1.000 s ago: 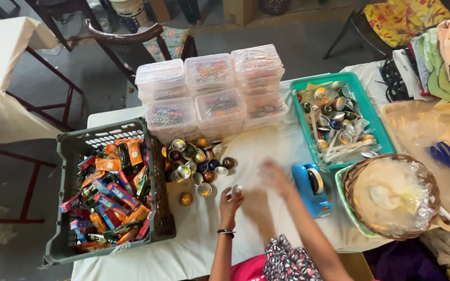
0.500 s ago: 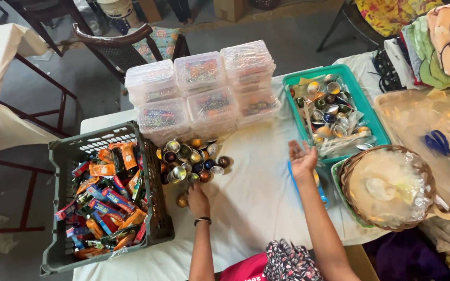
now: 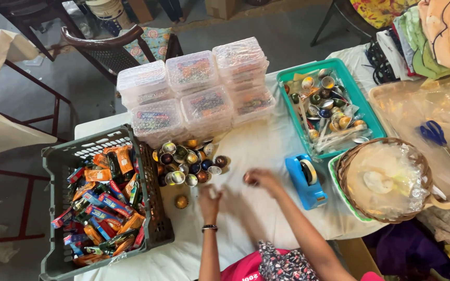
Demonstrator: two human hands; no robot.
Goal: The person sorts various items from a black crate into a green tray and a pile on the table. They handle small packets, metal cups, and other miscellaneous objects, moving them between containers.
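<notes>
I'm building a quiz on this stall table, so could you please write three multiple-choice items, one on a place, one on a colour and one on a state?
1. Where does the grey crate of packets sit?
A. At the table's left end
B. Between tray and basket
C. On the chair

2. What colour is the tape dispenser?
A. Red
B. Blue
C. Black

3. What is the right hand doing?
A. Lying flat and empty
B. Pinching a small round capsule
C. Holding scissors

Answers: 1 A, the crate stands left of the pile of capsules. 2 B, its body is bright blue. 3 B, the fingers close on a small round piece, though motion blur softens it.
</notes>
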